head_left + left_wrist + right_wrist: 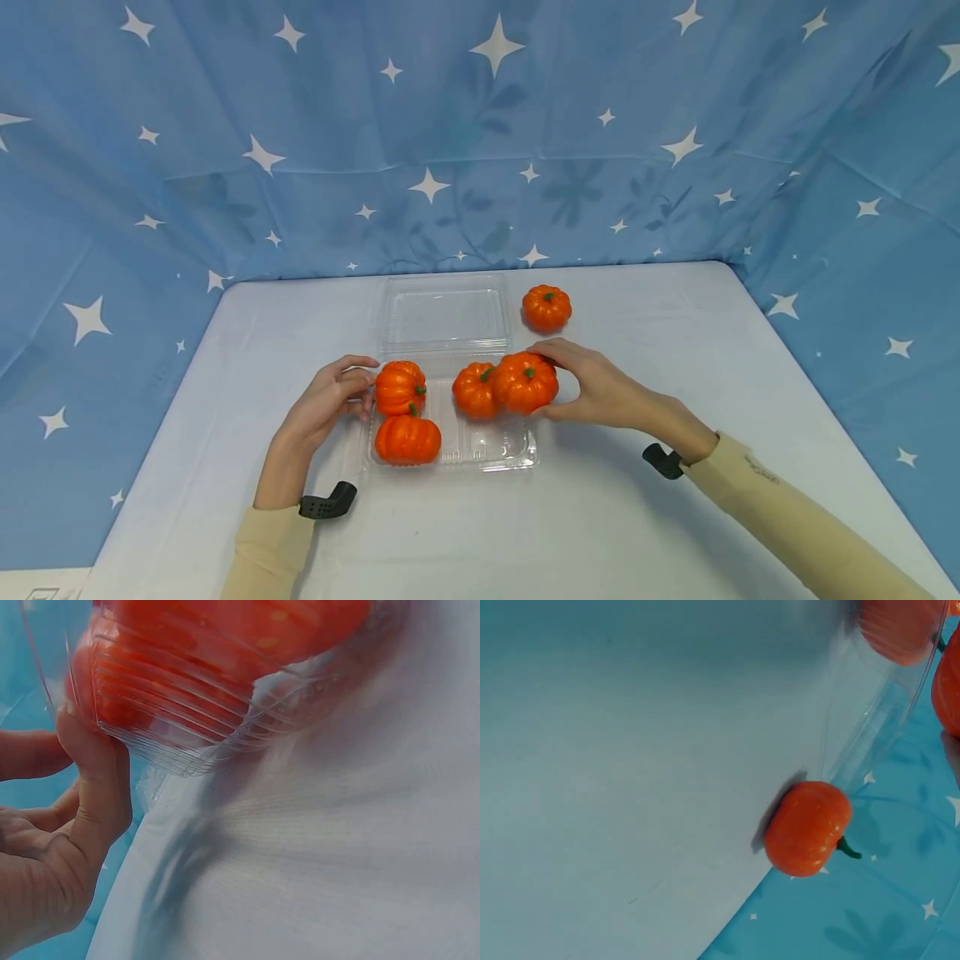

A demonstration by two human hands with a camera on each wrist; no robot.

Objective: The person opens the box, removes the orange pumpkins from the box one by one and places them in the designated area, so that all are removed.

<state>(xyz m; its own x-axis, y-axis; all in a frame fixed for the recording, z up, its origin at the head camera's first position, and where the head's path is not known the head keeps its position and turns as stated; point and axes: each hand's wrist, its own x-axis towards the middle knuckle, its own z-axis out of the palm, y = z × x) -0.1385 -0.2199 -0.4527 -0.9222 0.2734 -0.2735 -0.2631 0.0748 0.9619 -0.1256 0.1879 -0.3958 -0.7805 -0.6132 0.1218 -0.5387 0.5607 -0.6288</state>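
My right hand (600, 387) grips an orange toy pumpkin (527, 383) with a green stem, between thumb and fingers, over the right side of a clear plastic clamshell box (472, 452). Beside that pumpkin, another pumpkin (472, 392) sits in the box. Two more, an upper pumpkin (397, 388) and a lower pumpkin (408, 440), lie in its left part. My left hand (326, 404) is at the box's left edge, fingers loosely bent. In the left wrist view, its fingertips (69, 712) touch the ribbed box wall (172, 742).
The box's clear lid (447, 312) lies folded back behind the base. One loose pumpkin (547, 308) stands on the white tabletop (645, 517), right of the lid. A blue star-patterned curtain (450, 125) hangs along the table's back and sides.
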